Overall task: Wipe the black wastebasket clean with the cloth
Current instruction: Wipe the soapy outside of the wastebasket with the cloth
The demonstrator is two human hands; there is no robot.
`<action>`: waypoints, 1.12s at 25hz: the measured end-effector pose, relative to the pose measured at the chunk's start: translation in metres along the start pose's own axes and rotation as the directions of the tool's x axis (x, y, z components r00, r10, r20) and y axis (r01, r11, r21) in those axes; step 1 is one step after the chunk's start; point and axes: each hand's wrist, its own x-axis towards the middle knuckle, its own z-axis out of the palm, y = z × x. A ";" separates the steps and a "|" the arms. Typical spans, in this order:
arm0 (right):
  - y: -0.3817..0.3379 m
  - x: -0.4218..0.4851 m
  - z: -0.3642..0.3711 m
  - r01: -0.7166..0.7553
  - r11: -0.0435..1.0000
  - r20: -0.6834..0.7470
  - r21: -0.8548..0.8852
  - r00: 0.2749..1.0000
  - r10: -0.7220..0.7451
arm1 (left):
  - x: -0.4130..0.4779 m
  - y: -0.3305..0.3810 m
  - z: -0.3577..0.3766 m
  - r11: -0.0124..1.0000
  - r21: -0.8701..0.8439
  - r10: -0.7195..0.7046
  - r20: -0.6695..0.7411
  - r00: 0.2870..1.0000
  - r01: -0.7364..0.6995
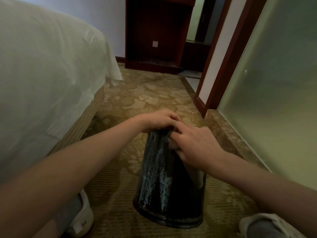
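The left hand and right hand were bare, as were the left forearm and right forearm right up to the frame's edge. Grey trouser legs ended at a white left shoe, which carried a small green mark on its side, and a white right shoe.

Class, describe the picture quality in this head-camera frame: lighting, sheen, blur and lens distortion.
Head view: dim light with a greenish cast; pale streaky sheen down the black wastebasket; wide-angle bending along the bed and the frosted glass panel; the right hand and the cloth it grips look slightly soft, so the cloth is hard to make out.
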 end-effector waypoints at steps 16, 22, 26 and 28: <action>0.000 -0.012 0.018 0.010 0.997 -0.016 0.080 1.000 -0.009 | 0.000 -0.006 0.002 0.999 0.026 0.028 -0.137 0.990 -0.024; -0.024 -0.042 0.022 0.149 0.970 0.111 0.192 0.979 -0.172 | 0.003 -0.009 0.004 1.000 0.020 0.022 -0.150 0.988 -0.019; 0.010 -0.005 0.009 -0.045 0.993 -0.073 0.109 0.996 0.053 | 0.003 -0.007 0.006 0.999 0.007 0.046 -0.128 0.991 -0.046; 0.012 0.001 0.013 -0.049 0.997 -0.074 0.067 0.996 0.054 | 0.004 -0.005 0.008 0.999 0.015 0.043 -0.099 0.994 -0.042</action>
